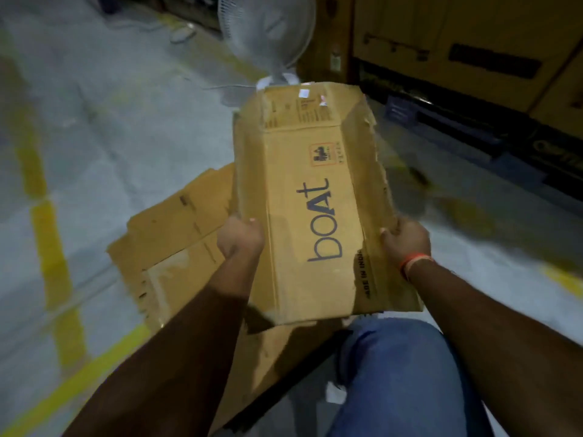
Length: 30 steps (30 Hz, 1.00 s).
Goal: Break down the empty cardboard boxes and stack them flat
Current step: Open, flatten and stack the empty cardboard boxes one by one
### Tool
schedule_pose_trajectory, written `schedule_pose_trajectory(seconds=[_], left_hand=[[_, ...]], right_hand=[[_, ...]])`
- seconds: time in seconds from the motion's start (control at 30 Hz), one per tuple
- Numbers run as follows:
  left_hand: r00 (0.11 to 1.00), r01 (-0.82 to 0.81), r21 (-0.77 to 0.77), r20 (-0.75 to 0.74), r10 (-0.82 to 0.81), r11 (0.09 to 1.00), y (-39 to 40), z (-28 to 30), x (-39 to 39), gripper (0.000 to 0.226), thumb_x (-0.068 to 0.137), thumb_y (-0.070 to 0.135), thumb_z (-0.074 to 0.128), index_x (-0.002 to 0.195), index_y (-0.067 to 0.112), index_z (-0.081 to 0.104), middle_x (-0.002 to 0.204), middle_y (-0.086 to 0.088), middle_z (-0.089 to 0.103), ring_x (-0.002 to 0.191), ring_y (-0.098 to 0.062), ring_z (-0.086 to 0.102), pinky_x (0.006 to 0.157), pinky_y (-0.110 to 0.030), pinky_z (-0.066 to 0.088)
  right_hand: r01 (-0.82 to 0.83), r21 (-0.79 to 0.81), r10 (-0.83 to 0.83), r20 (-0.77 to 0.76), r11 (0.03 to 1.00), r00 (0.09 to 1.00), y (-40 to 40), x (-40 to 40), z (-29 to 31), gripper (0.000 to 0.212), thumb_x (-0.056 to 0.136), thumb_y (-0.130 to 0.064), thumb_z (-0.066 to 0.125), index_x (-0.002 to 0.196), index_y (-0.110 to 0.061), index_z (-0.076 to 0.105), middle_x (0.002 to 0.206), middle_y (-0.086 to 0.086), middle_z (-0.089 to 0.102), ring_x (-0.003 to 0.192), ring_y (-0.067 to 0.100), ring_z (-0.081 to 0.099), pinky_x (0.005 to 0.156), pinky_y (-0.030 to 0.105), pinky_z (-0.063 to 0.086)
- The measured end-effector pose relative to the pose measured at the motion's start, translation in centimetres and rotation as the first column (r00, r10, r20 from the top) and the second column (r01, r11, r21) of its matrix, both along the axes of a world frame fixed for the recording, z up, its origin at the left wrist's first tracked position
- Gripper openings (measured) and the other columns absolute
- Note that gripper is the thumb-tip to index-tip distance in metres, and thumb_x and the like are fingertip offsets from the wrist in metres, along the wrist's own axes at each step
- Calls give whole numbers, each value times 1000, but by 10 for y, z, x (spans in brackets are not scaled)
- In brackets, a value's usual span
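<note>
Two pieces of cardboard are counted. One flattened "boAt" carton [315,203] is held in the air at the centre of the frame, printed face up. One flattened cardboard sheet [176,244] lies on the grey concrete floor [110,121] below and to the left of it, partly covered by the carton and by the left forearm. One pedestal fan [268,36] stands at the upper centre, just beyond the carton's far edge. Stacked yellow-and-black printed cartons [473,58] fill the upper right; their number cannot be determined. Yellow floor lines [47,222] run down the left side.

The fan base is hidden behind the carton. The lower part of the floor sheet is covered by the arm and by a jeans-clad knee [400,373] at the lower centre right. Small print on the carton's far flap is too blurred to be read. The fan head is cut off by the top edge.

The carton's left edge is gripped by the left hand [241,236], with the fingers curled under and the thumb on top. The right edge is gripped by the right hand [407,244], fingers curled round the torn flap; an orange wrist band [413,263] is worn on that wrist
</note>
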<state>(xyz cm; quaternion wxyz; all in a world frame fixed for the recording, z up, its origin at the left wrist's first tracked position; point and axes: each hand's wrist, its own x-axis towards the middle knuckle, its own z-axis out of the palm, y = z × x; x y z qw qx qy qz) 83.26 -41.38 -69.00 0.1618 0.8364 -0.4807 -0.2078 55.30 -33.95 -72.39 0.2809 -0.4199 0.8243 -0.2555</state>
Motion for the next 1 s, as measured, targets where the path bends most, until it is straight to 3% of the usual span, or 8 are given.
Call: schedule_pose_trajectory(seconds=[0.2, 0.3, 0.37, 0.47, 0.57, 0.77, 0.9, 1.0], left_hand=[[968, -251, -17, 9, 251, 968, 51, -5, 96, 37, 100, 30, 59, 121, -1, 63, 122, -24, 66, 116, -42, 62, 92, -43, 49], [914, -397, 10, -87, 396, 918, 56, -13, 116, 43, 92, 18, 64, 129, 0, 53, 130, -24, 60, 121, -44, 58, 98, -46, 48], [867, -483, 36, -122, 484, 875, 52, -13, 118, 58, 84, 16, 70, 134, 2, 45, 139, -23, 48, 126, -45, 52, 101, -50, 47], [957, -273, -62, -121, 265, 960, 50, -11, 106, 69, 81, 24, 74, 140, 7, 42, 144, -20, 40, 128, -42, 48, 106, -47, 43], [975, 101, -124, -186, -123, 987, 41, -6, 66, 40, 82, 24, 71, 121, 18, 65, 134, -12, 54, 118, -25, 56, 102, -31, 44], [600, 587, -253, -502, -623, 769, 74, 46, -88, 20, 90, 26, 70, 109, 30, 68, 113, -8, 67, 86, -12, 68, 82, -29, 52], [338, 655, -366, -641, -689, 661, 130, 91, -192, 19, 93, 23, 68, 112, 27, 68, 107, 3, 69, 76, 1, 62, 70, -20, 48], [105, 690, -405, -763, -637, 599, 179, 111, -255, 15, 95, 19, 67, 108, 26, 68, 104, 2, 69, 85, -11, 66, 77, -26, 50]], right_hand=[[-344, -5, 344, -28, 939, 939, -43, 66, 19, 36, 95, -25, 63, 125, -6, 64, 115, 17, 69, 109, 37, 63, 96, 44, 51], [-498, 123, 485, 122, 858, 866, -51, 93, 17, 105, 81, -52, 77, 158, -11, 19, 153, 20, 41, 137, 38, 44, 111, 47, 41], [-527, 240, 512, 128, 815, 850, -46, 99, 12, 122, 82, -56, 76, 161, -15, -8, 165, 19, 16, 147, 39, 30, 116, 47, 34], [-572, 358, 540, 195, 738, 819, -27, 85, 15, 109, 89, -57, 67, 162, -14, -1, 166, 16, 18, 145, 35, 35, 108, 40, 40], [-425, 232, 352, 297, 875, 887, 3, 54, 28, 86, 93, -49, 67, 160, -16, 24, 163, 10, 29, 137, 31, 46, 104, 44, 48], [115, -18, -102, 346, 993, 933, 125, -42, 66, 31, 97, -22, 68, 127, -16, 62, 130, 3, 57, 104, 20, 64, 86, 40, 56], [329, -83, -289, 314, 941, 905, 236, -108, 97, 16, 97, -15, 66, 113, -19, 67, 113, -1, 64, 98, 17, 65, 76, 31, 53], [468, -172, -416, 270, 867, 869, 309, -143, 116, 16, 98, -11, 62, 111, -17, 68, 105, 2, 67, 93, 16, 66, 73, 33, 53]])
